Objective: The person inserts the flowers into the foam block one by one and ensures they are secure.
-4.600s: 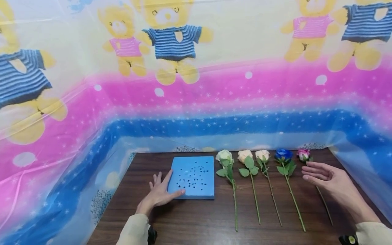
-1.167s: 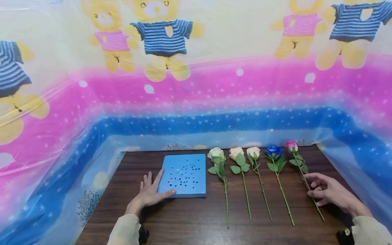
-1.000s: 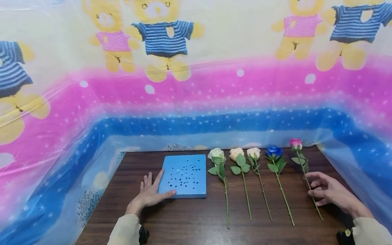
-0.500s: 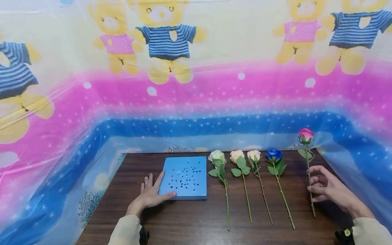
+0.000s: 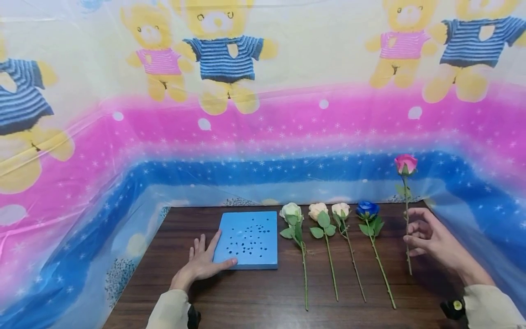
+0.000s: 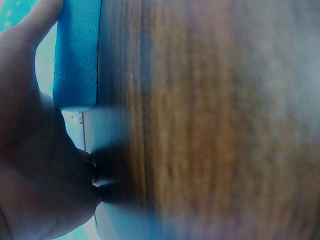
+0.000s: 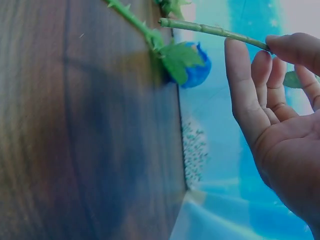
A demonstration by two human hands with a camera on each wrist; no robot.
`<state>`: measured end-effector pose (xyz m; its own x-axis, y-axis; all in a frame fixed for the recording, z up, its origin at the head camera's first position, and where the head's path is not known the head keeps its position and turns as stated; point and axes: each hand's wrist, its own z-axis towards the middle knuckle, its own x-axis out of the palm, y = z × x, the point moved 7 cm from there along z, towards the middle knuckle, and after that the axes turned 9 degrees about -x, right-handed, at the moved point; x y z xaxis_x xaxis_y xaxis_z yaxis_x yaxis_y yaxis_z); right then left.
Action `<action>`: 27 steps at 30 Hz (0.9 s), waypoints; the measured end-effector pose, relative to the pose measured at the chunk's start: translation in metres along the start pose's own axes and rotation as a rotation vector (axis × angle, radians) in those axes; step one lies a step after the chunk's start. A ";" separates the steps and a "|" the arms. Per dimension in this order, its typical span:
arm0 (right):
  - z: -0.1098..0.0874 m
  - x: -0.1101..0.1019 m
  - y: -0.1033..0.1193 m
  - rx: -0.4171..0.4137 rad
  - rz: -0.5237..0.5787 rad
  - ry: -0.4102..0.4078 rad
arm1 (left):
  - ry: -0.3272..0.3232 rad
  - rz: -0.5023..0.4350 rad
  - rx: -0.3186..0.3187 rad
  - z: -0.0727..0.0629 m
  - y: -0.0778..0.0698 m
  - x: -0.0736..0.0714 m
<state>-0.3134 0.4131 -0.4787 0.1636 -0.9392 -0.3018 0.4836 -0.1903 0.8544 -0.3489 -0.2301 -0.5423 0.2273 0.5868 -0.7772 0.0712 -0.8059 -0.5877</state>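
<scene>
My right hand (image 5: 435, 237) pinches the stem of a pink rose (image 5: 406, 164) between thumb and fingers. The rose stands upright, bloom on top, its stem end over the table's right part. In the right wrist view the bare green stem end (image 7: 210, 30) juts out past the fingertips. My left hand (image 5: 201, 267) rests beside a flat blue foam block (image 5: 246, 219) dotted with small holes. Its fingers are straight and spread along the left side, with the thumb at the front edge. The left wrist view shows the block's side (image 6: 77, 55) close to the thumb.
Right of the block lie a pale green rose (image 5: 291, 211), two cream roses, one (image 5: 318, 211) left of the other (image 5: 340, 209), and a blue rose (image 5: 367, 209), stems toward me. The dark wooden table (image 5: 255, 297) is bordered by a bear-printed cloth (image 5: 300, 123).
The pink rose lay on the table at first, my right hand over it. That hand took its stem, tipped it upright and lifted it. My left hand stayed at the block.
</scene>
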 end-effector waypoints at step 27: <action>0.075 0.031 0.047 -0.109 -0.188 -0.175 | 0.014 0.036 -0.018 0.001 -0.001 -0.001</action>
<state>-0.3498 0.3539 -0.4164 -0.0846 -0.9272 -0.3649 0.5828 -0.3431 0.7366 -0.3499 -0.2296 -0.5411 0.2433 0.5564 -0.7945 0.0803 -0.8279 -0.5551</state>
